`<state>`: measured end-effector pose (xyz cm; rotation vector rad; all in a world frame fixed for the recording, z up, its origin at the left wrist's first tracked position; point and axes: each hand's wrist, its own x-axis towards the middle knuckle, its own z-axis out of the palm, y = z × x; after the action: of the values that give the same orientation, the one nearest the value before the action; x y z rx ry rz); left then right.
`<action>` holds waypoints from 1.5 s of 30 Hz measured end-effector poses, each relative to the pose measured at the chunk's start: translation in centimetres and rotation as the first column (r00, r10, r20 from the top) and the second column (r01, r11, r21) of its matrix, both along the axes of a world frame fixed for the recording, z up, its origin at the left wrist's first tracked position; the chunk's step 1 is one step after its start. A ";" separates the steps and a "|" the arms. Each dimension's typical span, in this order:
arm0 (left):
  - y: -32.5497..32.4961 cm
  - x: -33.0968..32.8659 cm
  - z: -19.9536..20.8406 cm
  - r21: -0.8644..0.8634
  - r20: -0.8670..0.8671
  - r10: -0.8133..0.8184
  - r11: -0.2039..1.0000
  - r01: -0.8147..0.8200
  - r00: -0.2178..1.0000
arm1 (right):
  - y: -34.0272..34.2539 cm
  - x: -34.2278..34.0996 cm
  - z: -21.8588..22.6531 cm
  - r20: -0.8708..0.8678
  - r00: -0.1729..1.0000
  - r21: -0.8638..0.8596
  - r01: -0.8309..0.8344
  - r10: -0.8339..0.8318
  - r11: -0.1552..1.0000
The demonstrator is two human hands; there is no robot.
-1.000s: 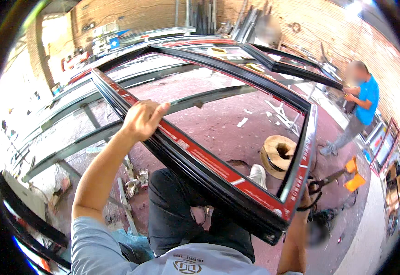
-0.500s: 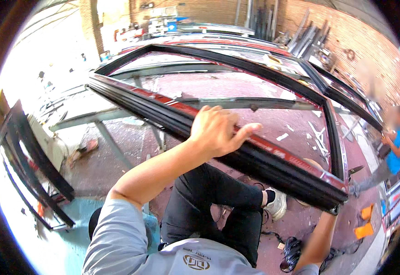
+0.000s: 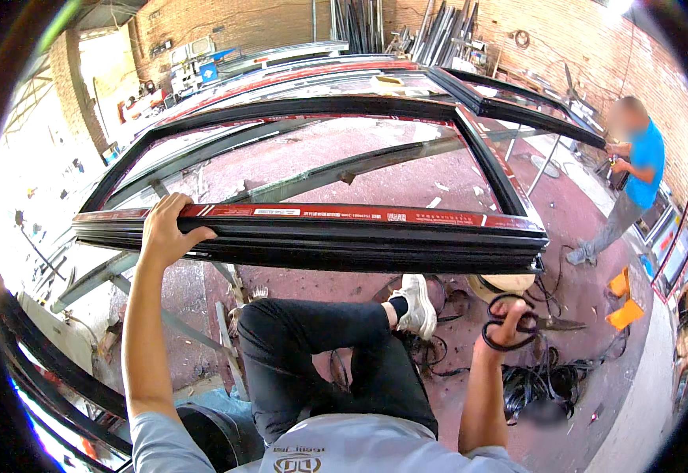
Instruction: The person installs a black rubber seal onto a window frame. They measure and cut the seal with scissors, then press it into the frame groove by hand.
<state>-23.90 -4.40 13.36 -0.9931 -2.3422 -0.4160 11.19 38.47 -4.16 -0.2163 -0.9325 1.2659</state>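
A black window frame [image 3: 304, 236] with red protective film lies across metal supports in front of me. My left hand [image 3: 169, 229] grips its near rail toward the left end, fingers over the top and thumb along the front face. Below the rail's right end, my right hand [image 3: 508, 325] holds scissors [image 3: 557, 324] with black loop handles. The scissor blades point right, apart from the frame, and my fingers pass through the loops.
A tangle of black strips [image 3: 545, 378] lies on the floor at right, near orange pieces [image 3: 624, 299]. Beyond, a person in a blue shirt [image 3: 645, 162] stands by another black frame [image 3: 541, 114]. Dark frames [image 3: 60, 366] lean at my left.
My left hand has moved from the rail's middle toward its left end. The near rail now looks level rather than slanted. My right hand, hidden before, shows with the scissors.
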 end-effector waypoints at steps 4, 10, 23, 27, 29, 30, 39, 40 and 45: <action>0.5 0.1 -0.9 0.010 -0.036 0.019 1.000 -0.019 0.999 | 0.5 -2.7 2.9 0.072 0.995 0.047 0.070 -0.073 0.996; 5.2 4.5 -0.9 0.022 -0.083 0.110 0.994 -0.108 0.991 | 4.9 -6.0 4.1 0.250 0.923 0.236 0.234 -0.292 0.943; 17.0 5.9 -0.9 0.060 -0.021 0.239 0.969 -0.238 0.971 | 5.9 -15.5 8.7 0.399 0.916 0.447 -0.162 -0.034 0.880; 12.7 4.5 -0.3 -0.032 0.055 0.263 0.965 -0.262 0.963 | 1.7 -17.2 10.1 0.604 0.736 0.595 -0.160 -0.307 0.787; 9.6 5.1 1.1 -0.102 0.127 0.286 0.956 -0.275 0.950 | 2.5 -17.6 10.5 0.375 0.796 0.777 0.009 -0.474 0.629; 7.3 4.8 1.4 -0.106 0.124 0.319 0.946 -0.307 0.940 | 2.9 -18.1 10.6 0.349 0.789 0.801 0.029 -0.506 0.598; -1.0 3.9 -0.5 0.077 -0.021 0.394 0.917 -0.391 0.919 | 5.9 -21.1 11.3 0.381 0.825 0.764 -0.025 -0.418 0.645; -0.2 4.3 -0.4 0.078 -0.015 0.407 0.911 -0.405 0.913 | 6.6 -21.4 11.3 0.414 0.805 0.748 -0.036 -0.424 0.663; 2.6 5.2 -1.0 0.123 -0.056 0.438 0.895 -0.429 0.897 | 7.8 -21.9 11.5 0.584 0.703 0.642 -0.095 -0.405 0.760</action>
<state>-18.74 -1.79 12.40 -0.4043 -2.3487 -0.3112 -10.70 46.25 7.29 -0.2385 -1.9193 0.5957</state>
